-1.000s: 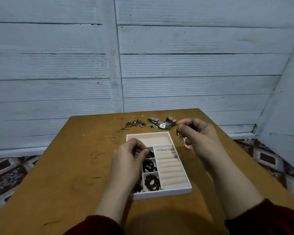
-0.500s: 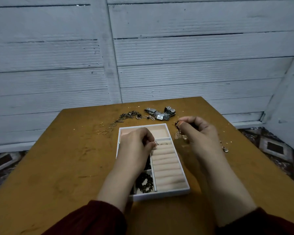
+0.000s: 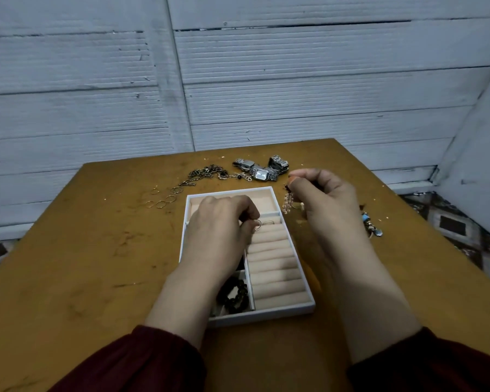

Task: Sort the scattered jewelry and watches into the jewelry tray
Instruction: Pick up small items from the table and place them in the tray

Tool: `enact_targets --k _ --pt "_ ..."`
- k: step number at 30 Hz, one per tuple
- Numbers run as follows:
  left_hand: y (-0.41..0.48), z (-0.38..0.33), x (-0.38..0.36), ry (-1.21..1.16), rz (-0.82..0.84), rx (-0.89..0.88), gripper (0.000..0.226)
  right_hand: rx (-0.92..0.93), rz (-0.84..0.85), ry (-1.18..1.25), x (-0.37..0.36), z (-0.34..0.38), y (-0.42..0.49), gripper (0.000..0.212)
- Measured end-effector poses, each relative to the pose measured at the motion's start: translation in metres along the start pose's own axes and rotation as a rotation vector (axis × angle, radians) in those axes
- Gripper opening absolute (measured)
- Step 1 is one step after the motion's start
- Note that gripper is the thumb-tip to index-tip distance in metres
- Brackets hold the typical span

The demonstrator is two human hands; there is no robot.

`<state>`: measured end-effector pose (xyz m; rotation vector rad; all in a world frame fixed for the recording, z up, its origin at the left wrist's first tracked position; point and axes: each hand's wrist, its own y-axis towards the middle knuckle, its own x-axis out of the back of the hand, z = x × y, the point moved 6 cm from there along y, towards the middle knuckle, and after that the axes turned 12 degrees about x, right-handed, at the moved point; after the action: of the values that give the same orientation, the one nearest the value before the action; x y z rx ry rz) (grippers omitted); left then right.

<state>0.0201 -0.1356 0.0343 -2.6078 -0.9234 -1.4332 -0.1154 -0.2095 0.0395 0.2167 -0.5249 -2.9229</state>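
Observation:
The white jewelry tray [image 3: 306, 305] with beige padded ring rolls sits mid-table. My left hand [image 3: 219, 230] hovers over its upper part and pinches a thin ring [image 3: 258, 224] at the top ring roll. Another ring [image 3: 270, 222] sits in that roll. My right hand [image 3: 321, 196] is just right of the tray and pinches a pale beaded chain [image 3: 287, 203] that dangles down. A black bead bracelet [image 3: 235, 295] lies in a near-left compartment. Silver watches [image 3: 262, 169] lie beyond the tray.
Dark chains [image 3: 207, 174] and several loose thin rings [image 3: 164, 200] lie on the brown table [image 3: 82, 264] behind and left of the tray. A blue charm piece [image 3: 371, 226] lies to the right. White plank walls close off the back and right.
My left hand moved up the tray from the left compartments to the top ring roll with the ring. The right hand kept the dangling chain beside the tray. The view tilted down.

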Motion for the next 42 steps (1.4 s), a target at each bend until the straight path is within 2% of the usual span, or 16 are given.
enact_targets --k 19,26,42 --pt "-0.0049 -0.0012 -0.0035 0.207 0.036 -0.007 0.013 -0.02 -0.008 -0.021 0.0009 -0.0074 -0.0031 0.014" --pt "-0.0054 -0.0021 -0.0054 0.228 0.081 -0.001 0.016 -0.041 -0.003 -0.028 0.0011 -0.0082 -0.006 0.011" --pt "-0.0029 -0.0015 -0.0064 0.21 0.039 -0.025 0.017 -0.04 0.021 -0.054 -0.0001 -0.0043 -0.0085 0.012"
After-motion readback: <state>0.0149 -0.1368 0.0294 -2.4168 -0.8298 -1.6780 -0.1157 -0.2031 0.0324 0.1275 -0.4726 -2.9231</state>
